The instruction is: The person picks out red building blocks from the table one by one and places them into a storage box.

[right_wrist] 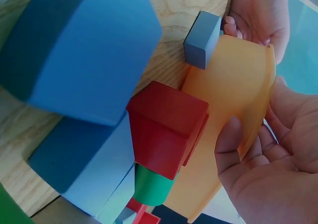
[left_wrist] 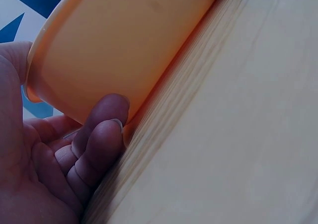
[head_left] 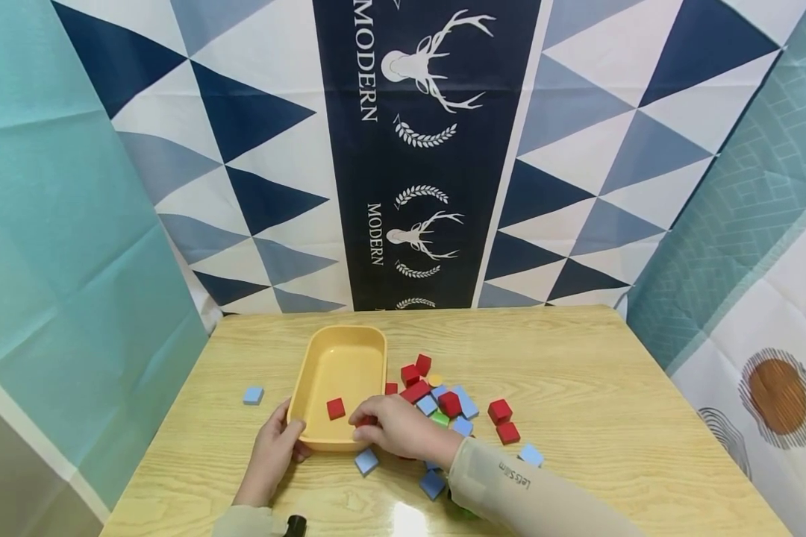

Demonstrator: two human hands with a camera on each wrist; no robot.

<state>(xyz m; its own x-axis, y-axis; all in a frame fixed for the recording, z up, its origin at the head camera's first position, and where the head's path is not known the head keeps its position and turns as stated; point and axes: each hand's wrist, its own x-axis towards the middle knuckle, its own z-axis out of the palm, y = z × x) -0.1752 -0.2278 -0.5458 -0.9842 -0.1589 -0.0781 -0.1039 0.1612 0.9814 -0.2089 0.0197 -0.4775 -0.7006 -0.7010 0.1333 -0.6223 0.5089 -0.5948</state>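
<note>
Gripping the yellow tray (head_left: 349,365), left of centre in the frame's lower half, by its lower-left corner with the left hand (head_left: 273,449). Curving the right hand (head_left: 398,424) over a red block (head_left: 365,422) at the tray's lower right; not being able to tell pinching from touching. Seeing loose blocks (head_left: 450,404) lying on the tabletop (head_left: 551,350), lower centre.

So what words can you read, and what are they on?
"MODERN", twice, on the dark hanging panel.
"MO", partly hidden, on that panel, left wrist view.
"Let'sSlim", probably, on the right sleeve; small and slightly blurred.
Lettering at the panel's foot: too cut off to read.
</note>
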